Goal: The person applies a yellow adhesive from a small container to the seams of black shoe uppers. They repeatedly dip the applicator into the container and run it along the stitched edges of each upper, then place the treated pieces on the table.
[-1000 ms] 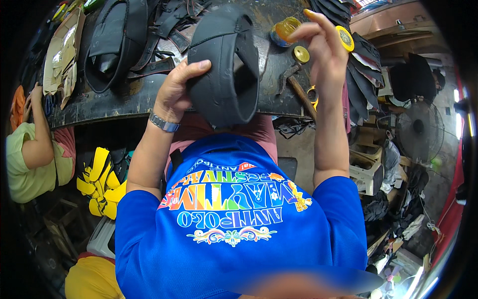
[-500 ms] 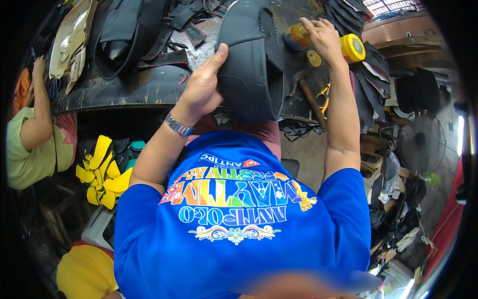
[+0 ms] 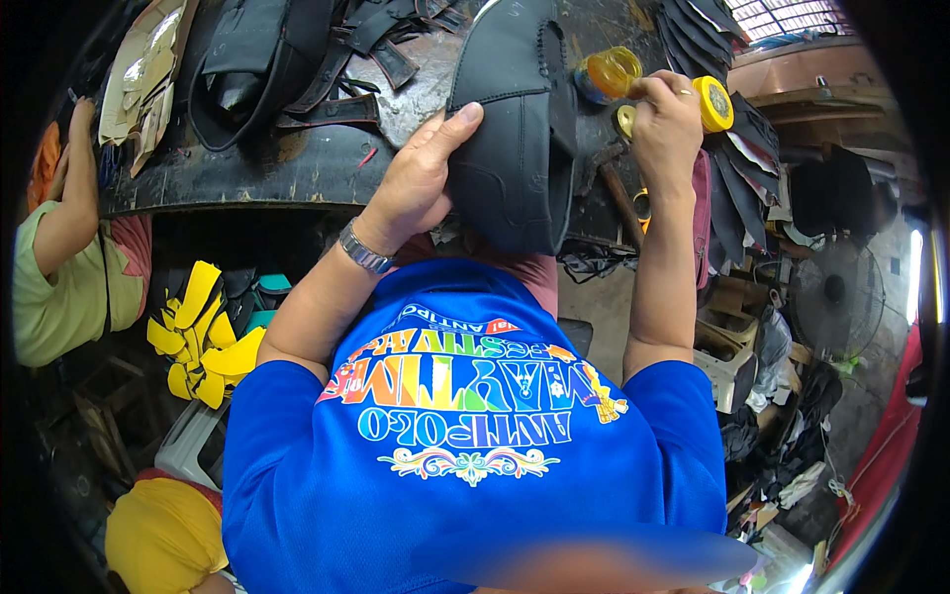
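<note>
A black stitched shoe upper (image 3: pixel 505 148) is tilted up at the bench edge in front of me. My left hand (image 3: pixel 421 173) grips its left side, thumb on top, with a metal watch on that wrist. To the right of the shoe, my right hand (image 3: pixel 665 124) is closed with fingertips pinched together, beside the mouth of a clear jar (image 3: pixel 609 74) with amber contents. Whatever those fingers hold is hidden. A small round yellowish lid (image 3: pixel 624 121) lies below the jar. Just right of the hand is a yellow-lidded tub (image 3: pixel 712 104).
On the black workbench (image 3: pixel 237 188) lie another black shoe upper (image 3: pixel 242 89), dark offcut strips (image 3: pixel 396 64) and a wooden-handled hammer (image 3: pixel 620 203). Stacked black pieces (image 3: pixel 683 49) line the right. A co-worker (image 3: pixel 64 277) is at far left; a fan (image 3: pixel 841 297) stands right.
My right hand has drawn back from over the jar toward me, its fingers now pinched and the jar's mouth showing. The shoe in my left hand has shifted slightly right and nearer.
</note>
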Available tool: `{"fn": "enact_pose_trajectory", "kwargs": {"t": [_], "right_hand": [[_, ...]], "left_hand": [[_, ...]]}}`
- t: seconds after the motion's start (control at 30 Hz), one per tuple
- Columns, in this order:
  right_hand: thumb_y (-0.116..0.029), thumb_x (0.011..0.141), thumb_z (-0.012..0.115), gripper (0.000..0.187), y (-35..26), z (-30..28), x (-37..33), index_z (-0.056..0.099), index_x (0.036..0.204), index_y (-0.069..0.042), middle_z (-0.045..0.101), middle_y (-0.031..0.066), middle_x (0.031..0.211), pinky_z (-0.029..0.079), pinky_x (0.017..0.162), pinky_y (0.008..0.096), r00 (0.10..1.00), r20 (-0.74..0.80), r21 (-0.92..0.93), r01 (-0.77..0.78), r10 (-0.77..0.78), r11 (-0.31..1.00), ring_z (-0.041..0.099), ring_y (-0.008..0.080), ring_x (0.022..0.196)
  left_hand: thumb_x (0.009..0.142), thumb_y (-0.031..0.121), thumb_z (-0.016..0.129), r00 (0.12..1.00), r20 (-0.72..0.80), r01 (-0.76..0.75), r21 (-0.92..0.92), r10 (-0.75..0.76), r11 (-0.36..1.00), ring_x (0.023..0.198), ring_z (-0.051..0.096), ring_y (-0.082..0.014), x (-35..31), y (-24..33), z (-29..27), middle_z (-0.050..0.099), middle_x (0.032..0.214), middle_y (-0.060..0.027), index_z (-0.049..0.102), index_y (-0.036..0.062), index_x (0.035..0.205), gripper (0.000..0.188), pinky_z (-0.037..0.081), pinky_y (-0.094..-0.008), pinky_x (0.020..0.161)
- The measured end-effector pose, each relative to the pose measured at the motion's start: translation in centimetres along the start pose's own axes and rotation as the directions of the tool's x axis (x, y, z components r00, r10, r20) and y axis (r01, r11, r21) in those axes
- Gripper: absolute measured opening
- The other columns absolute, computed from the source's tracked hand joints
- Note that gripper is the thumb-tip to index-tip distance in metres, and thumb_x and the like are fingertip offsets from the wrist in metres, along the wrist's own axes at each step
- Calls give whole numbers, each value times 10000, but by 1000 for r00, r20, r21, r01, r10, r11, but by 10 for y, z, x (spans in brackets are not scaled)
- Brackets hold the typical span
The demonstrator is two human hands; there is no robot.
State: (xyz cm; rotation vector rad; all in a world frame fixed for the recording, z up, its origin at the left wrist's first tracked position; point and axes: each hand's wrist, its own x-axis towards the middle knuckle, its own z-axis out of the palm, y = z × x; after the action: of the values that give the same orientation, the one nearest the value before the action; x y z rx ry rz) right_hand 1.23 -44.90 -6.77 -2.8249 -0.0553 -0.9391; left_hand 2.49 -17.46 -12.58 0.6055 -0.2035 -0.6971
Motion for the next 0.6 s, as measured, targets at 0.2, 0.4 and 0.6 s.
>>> {"fn": "enact_pose_trajectory", "kwargs": {"t": [0.2,0.4,0.6], "right_hand": [[166,764,561,401,-70,-22,-7,768,1016,-67,625,91,1150,504,878,302,990,-113,626,136,-84,768,625,208,978],[144,750,583,405,-80,-14,-7,777,1020,-89,635,104,1194,492,902,346,986,-107,521,163,-126,838,591,260,1086],[138,744,582,368,-80,-17,-10,767,984,-71,641,113,1184,482,918,361,987,-91,535,160,-131,829,590,276,1091]], "left_hand": [[1072,279,510,1000,18,-9,56,8,998,1137,654,-204,-3,-2,9,644,1280,-155,533,-30,1341,410,532,-345,993],[1073,291,510,1000,15,-11,99,9,995,1133,652,-192,-7,-2,12,643,1272,-156,525,-36,1347,427,536,-328,984],[1068,302,523,1000,10,-30,94,29,995,1119,658,-191,-7,-5,11,647,1260,-160,528,-49,1338,443,541,-325,972]]}}
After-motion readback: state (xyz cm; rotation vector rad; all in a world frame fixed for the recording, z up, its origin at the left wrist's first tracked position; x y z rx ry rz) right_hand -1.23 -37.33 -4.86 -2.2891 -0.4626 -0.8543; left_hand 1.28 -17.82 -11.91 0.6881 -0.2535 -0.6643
